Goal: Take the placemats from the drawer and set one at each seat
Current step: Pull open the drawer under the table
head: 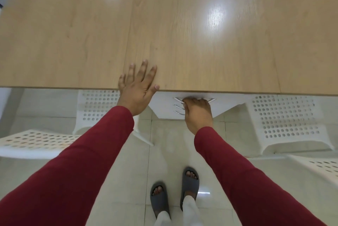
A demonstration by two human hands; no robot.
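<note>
Two red sleeves [76, 176] are reaching forward from the camera, filling the lower frame. Beyond them one wooden table [182, 33] is spanning the whole width, its top bare. Two white perforated chairs [287, 125] are sitting tucked under its near edge, one on each side of a white drawer unit [164, 105] showing three metal handles. Left hand [137, 86] is lying spread, palm down, on the table's edge. Right hand [198, 112] is curling closed around the top drawer handle [178, 99]. Two grey slippers [189, 183] are standing on pale tile. Placemats are not showing; drawers are looking closed.
</note>
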